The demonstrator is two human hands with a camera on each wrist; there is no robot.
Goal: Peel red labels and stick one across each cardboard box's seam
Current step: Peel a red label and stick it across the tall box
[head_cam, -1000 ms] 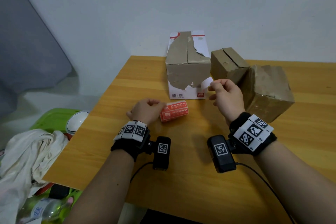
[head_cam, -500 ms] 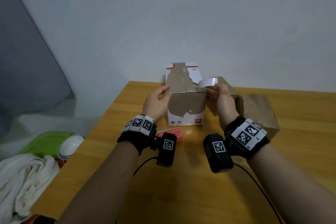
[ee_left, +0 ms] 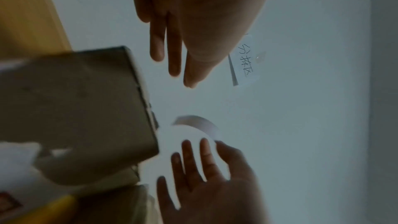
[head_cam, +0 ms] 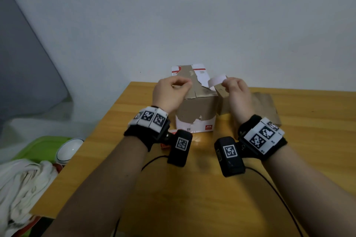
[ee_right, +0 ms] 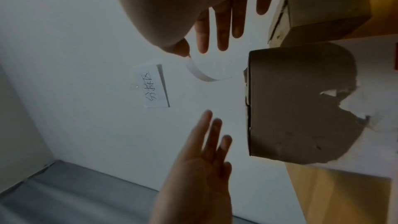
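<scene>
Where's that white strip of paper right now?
In the head view, the white strip is pinched in the right hand, above the torn cardboard box, right of the left hand.

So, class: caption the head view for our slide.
Right hand pinches a peeled label above the torn box.

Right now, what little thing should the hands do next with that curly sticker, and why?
Probably lower the label onto the torn box top, across its seam. The right hand pinches one end, the strip curls free above the box, and the left hand hovers beside it, ready to press it flat.
</scene>
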